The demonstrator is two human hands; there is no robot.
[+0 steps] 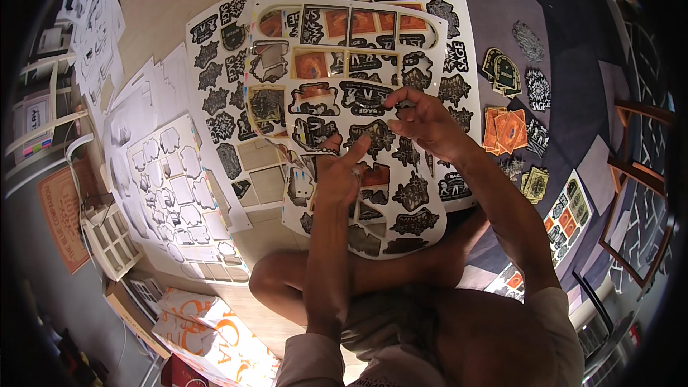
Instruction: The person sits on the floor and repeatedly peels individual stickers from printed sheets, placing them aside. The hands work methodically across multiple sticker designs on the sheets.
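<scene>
A large white sticker sheet [391, 185], partly cut out with see-through gaps, lies over my lap and over other sheets. Several black-and-white die-cut stickers remain on it. My left hand [340, 174] grips the sheet near its left part, the thumb lying on top and the other fingers partly hidden by it; the sheet's edge curls up beside the wrist. Just right of a black sticker with white lettering [367, 99], my right hand [430, 123] hovers with thumb and index finger apart. The index fingertip is close to that sticker's right edge; whether it touches, I cannot tell.
More printed sheets [213, 80] lie beneath and beyond. To the right, orange stickers [506, 130], green-gold stickers [502, 73] and black ones [537, 90] sit in piles on grey carpet. Peeled backing sheets [161, 172] lie left. A wooden frame [638, 175] stands far right.
</scene>
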